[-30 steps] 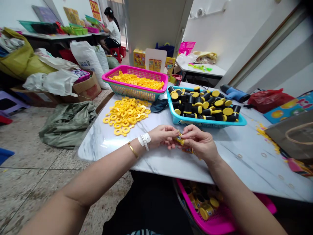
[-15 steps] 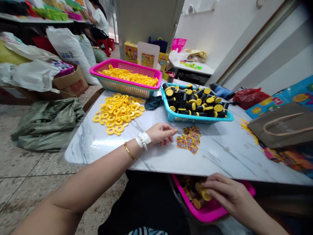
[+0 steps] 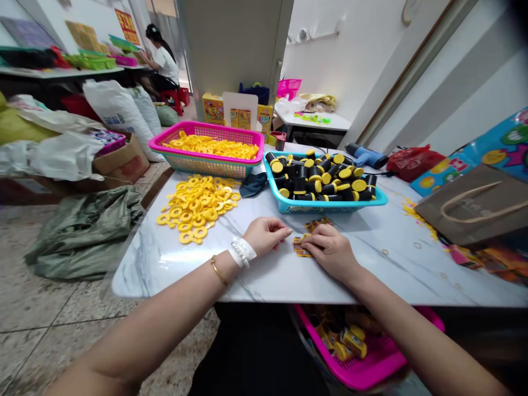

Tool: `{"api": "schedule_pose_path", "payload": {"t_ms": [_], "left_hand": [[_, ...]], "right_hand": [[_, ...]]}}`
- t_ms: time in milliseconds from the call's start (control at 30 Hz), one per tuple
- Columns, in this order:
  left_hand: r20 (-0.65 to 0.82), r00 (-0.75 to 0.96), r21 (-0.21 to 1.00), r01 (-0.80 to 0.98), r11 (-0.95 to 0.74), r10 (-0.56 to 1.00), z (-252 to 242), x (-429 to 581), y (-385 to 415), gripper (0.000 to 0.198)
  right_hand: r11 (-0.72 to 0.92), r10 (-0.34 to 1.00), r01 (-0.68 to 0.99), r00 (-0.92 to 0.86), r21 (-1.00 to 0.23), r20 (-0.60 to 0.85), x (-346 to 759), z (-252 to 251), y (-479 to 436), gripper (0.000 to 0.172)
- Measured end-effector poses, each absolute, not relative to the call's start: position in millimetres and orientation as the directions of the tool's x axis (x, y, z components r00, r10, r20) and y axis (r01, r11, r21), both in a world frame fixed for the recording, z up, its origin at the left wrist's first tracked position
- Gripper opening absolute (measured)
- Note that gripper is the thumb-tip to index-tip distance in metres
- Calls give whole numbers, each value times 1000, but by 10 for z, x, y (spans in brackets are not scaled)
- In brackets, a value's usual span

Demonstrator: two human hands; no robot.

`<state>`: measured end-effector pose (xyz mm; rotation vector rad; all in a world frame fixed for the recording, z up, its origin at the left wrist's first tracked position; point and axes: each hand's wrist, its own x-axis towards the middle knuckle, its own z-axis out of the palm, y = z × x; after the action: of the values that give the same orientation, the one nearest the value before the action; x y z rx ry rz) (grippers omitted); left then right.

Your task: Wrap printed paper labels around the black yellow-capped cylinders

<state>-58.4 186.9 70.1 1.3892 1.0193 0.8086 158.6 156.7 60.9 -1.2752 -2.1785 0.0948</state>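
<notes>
My left hand (image 3: 268,235) is over the table's front part, its thumb and fingers pinched together; anything between them is too small to make out. My right hand (image 3: 330,247) is at the small printed orange stickers (image 3: 300,250), its fingertips closed on one and hiding part of the pile. More stickers (image 3: 315,224) lie just behind it. Beyond both hands stands a blue basket (image 3: 330,208) full of black cylinders with yellow caps (image 3: 303,184). A loose heap of yellow rings (image 3: 198,206) lies to the left of my left hand.
A pink basket (image 3: 154,144) of yellow parts stands behind the ring heap. Under the table edge is another pink basket (image 3: 350,379) with label-wrapped cylinders (image 3: 348,344). A brown paper bag (image 3: 470,206) and a blue heat gun (image 3: 367,155) are at right. A person (image 3: 165,63) sits far left.
My right hand has let go of a yellow-capped cylinder in the lower pink basket and come up onto the stickers. My left hand stays pinched in nearly the same place.
</notes>
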Motion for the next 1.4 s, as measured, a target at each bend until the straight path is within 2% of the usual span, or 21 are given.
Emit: {"api": "schedule_pose_path", "payload": {"t_ms": [133,233,333,433,500,567,667,733,800,900,1000,1067,1133,1200,1267,1400], "left_hand": [[-125,387,990,110,89,913,740,-549,1867,36],[-127,425,989,-19,150,896,749,-563,1878,33],[-90,376,978,-141,153,922,744,-595,1896,30],[1,347,973,-216,79,938,769,-620,1895,35],[72,346,970,-243,15,935,801,-630,1876,39],[121,344,970,-241,-37,931,833,-639,1846,40],[169,264,969,-221,-112,950,858,-653,1798,36],[206,212,963,-215,-160,955,855,-661,1778,32],[231,192,965,-168,-200,954,835,-666,1781,31],[194,95,981,1,-195,976,792,-694,1844,26],[126,-29,984,134,-121,992,781,-784,1955,14],[112,-9,967,232,-107,994,811,-867,2017,11],[129,31,926,354,-132,991,859,-937,2050,10],[158,31,881,447,-155,987,904,-974,2054,10],[165,17,859,488,-152,986,924,-980,2043,11],[96,71,812,572,-119,993,900,-964,2018,24]], "right_hand": [[538,781,735,-250,-413,573,1479,734,1501,16],[520,806,672,-181,-527,564,1326,819,1501,19],[364,917,467,-27,-806,398,1186,839,1536,39],[118,992,273,19,-955,128,1096,841,1580,39],[13,999,225,-36,-974,5,1061,856,1599,39],[-22,996,157,-88,-987,-36,1040,880,1609,39],[-36,998,-4,-57,-999,-36,1025,904,1613,39],[-93,996,-119,-24,-989,-91,1020,900,1609,42],[-166,986,-164,-26,-972,-164,1023,881,1601,45],[-184,983,-34,3,-982,-184,1054,844,1582,46],[16,997,276,73,-961,38,1109,829,1567,35],[188,973,522,14,-832,229,1122,823,1562,26],[338,934,684,-157,-646,322,1088,801,1558,21],[465,882,733,-334,-496,333,1008,761,1554,17],[546,836,738,-447,-397,318,912,718,1552,7],[585,806,753,-503,-301,310,802,692,1575,15]]}}
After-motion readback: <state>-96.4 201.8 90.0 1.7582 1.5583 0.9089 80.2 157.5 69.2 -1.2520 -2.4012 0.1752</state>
